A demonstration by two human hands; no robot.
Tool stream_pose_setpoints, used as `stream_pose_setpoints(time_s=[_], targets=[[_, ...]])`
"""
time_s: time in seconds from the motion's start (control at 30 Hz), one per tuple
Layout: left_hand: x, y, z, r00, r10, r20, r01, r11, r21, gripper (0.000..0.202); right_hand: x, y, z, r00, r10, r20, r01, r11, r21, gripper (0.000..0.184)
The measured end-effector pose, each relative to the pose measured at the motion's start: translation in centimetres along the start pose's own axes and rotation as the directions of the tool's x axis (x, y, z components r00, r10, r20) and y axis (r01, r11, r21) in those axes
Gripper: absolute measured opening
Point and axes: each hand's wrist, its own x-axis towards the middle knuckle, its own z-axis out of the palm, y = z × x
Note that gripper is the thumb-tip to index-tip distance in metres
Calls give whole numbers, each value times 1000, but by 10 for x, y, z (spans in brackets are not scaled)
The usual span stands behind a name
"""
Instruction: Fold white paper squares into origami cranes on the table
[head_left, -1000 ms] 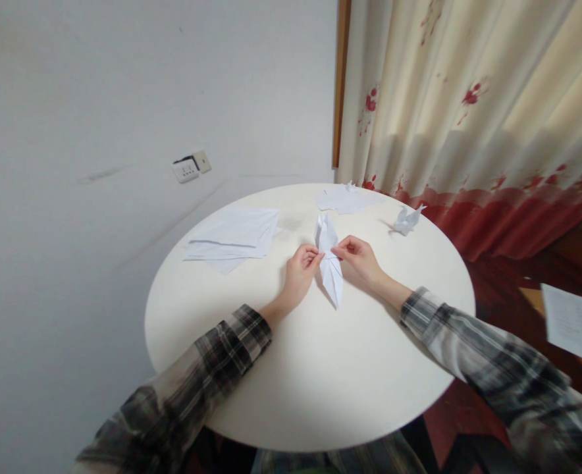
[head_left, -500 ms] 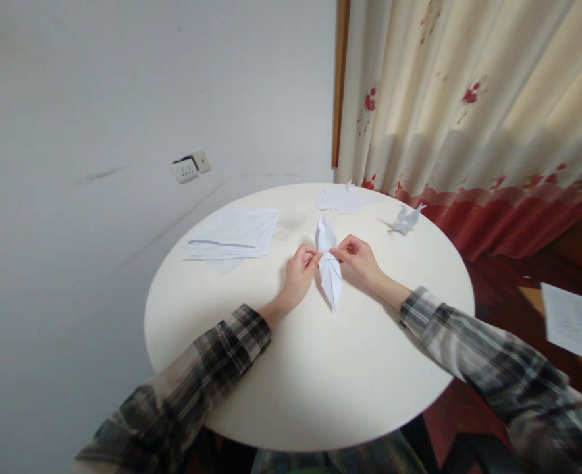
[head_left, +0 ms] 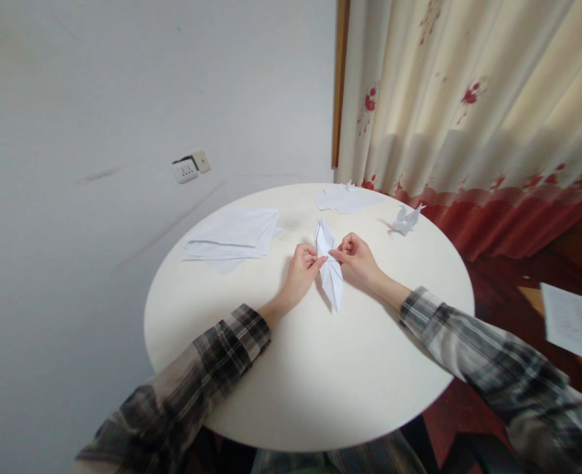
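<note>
Between my hands is a long, narrow piece of folded white paper (head_left: 332, 286), pointed at its near and far ends and creased across its middle. My left hand (head_left: 301, 271) pinches its left edge, the thumb lying over the paper near the centre. From the right side, my right hand (head_left: 357, 258) grips the middle of the same paper between thumb and fingertips, the other fingers curled in. The fingertips under the paper are hidden.
All this is at a round white table (head_left: 320, 375). A stack of white paper sheets (head_left: 236, 230) lies at the left. A folded paper bird (head_left: 406, 219) stands at the right, and paper pieces (head_left: 343, 199) lie at the far edge. A wall and a curtain (head_left: 469, 131) border the table.
My left thumb has slid further right over the paper's middle. The paper has turned slightly, its near tip shifting a little to the right. My right hand has barely moved.
</note>
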Motion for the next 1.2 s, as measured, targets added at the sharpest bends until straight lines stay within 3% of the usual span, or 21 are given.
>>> stream_pose_setpoints(time_s=[0.27, 0.47, 0.83, 1.2], targets=[[2, -4, 0, 997, 16, -70, -12, 998, 60, 26, -1, 2, -1, 1000, 10, 27, -10, 1000, -5, 34], [3, -7, -1, 993, 39, -110, -29, 995, 90, 26, -2, 3, -1, 992, 62, 113, -65, 998, 23, 36], [3, -5, 0, 998, 6, -65, -7, 1000, -19, 32, -1, 2, 1, 994, 30, 107, -40, 995, 92, 36], [2, -4, 3, 1000, 11, -21, -12, 999, -48, 31, -2, 8, -1, 990, 38, 133, -44, 998, 38, 34]])
